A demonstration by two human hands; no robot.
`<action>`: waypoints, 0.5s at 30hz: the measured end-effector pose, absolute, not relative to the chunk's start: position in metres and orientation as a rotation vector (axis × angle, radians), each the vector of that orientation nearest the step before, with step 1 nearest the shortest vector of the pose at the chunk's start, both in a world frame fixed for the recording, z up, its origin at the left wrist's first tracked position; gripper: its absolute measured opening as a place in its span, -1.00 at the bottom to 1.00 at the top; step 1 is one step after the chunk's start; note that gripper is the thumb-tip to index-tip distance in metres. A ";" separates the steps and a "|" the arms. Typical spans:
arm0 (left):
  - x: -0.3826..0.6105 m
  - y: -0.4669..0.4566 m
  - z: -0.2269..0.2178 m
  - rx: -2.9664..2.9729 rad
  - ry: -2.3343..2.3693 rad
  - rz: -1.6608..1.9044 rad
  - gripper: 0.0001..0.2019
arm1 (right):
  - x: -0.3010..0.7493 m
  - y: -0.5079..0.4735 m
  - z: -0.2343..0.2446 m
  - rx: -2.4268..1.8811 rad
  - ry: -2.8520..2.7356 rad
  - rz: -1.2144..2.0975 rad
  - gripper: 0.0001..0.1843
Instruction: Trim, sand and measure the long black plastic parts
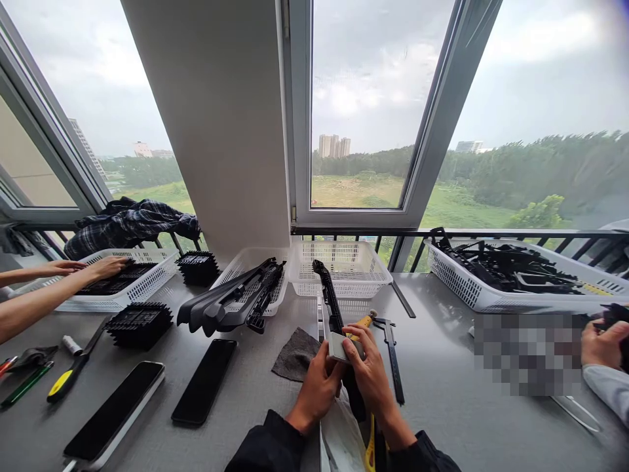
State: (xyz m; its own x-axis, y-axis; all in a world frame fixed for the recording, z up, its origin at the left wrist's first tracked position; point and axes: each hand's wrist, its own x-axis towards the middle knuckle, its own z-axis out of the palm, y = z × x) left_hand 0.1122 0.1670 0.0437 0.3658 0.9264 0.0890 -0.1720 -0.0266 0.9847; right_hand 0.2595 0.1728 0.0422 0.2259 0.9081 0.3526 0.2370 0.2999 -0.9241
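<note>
Black plastic trim strip (332, 303), long and narrow, is up between the person's two hands over the near middle of the table (442, 400), its far end pointing to the window side and its near end running down between the wrists. Across its middle sits a pale grey block (338, 346). The left hand (315, 388) has its fingers closed in at the block's left side, thumb on the edge; the right hand (367, 368) is closed on the other side, thumb on the block's face. How much of the strip either hand grips underneath is hidden. Good handling here, I judge, means the block lying square to the strip, thumb pressure even on both sides, and support from below so that the slim length does not flex or twist. Beneath the hands lie a white cloth (343, 429) and, to the left, a dark grey cloth (295, 355); the caliper (392, 354) is just right, so the right elbow is best tucked in. Beyond the strip's far end stands a white plastic basket (361, 287); swinging that end sideways could knock it, or the black trim pieces (221, 305) leaning in the neighbouring basket (230, 263).
</note>
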 end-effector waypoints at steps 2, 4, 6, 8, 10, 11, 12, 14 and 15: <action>0.112 0.168 0.045 1.294 0.774 1.040 -0.44 | 0.265 0.176 0.039 -1.232 -1.266 0.655 -0.57; 0.112 0.168 0.046 1.297 0.772 1.043 -0.44 | 0.268 0.178 0.036 -1.238 -1.266 0.654 -0.54; 0.113 0.168 0.046 1.301 0.772 1.034 -0.43 | 0.267 0.177 0.035 -1.217 -1.297 0.662 -0.51; 0.114 0.168 0.046 1.311 0.780 1.029 -0.42 | 0.263 0.174 0.035 -1.178 -1.350 0.679 -0.48; 0.114 0.167 0.046 1.331 0.795 1.036 -0.39 | 0.259 0.170 0.037 -1.135 -1.403 0.696 -0.46; 0.114 0.167 0.045 1.344 0.803 1.044 -0.37 | 0.257 0.168 0.039 -1.113 -1.432 0.692 -0.44; 0.113 0.167 0.045 1.360 0.810 1.052 -0.36 | 0.256 0.166 0.040 -1.095 -1.465 0.676 -0.41; 0.112 0.167 0.044 1.396 0.826 1.070 -0.37 | 0.256 0.163 0.043 -1.070 -1.543 0.620 -0.35; 0.111 0.167 0.043 1.421 0.840 1.083 -0.41 | 0.256 0.162 0.045 -1.064 -1.581 0.586 -0.34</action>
State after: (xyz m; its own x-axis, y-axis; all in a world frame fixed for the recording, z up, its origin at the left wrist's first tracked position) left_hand 0.1115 0.1672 0.0434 0.3287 0.9311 0.1584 -0.0778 -0.1405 0.9870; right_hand 0.2558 0.1621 0.0449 -0.0086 0.8651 0.5016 0.3289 0.4762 -0.8155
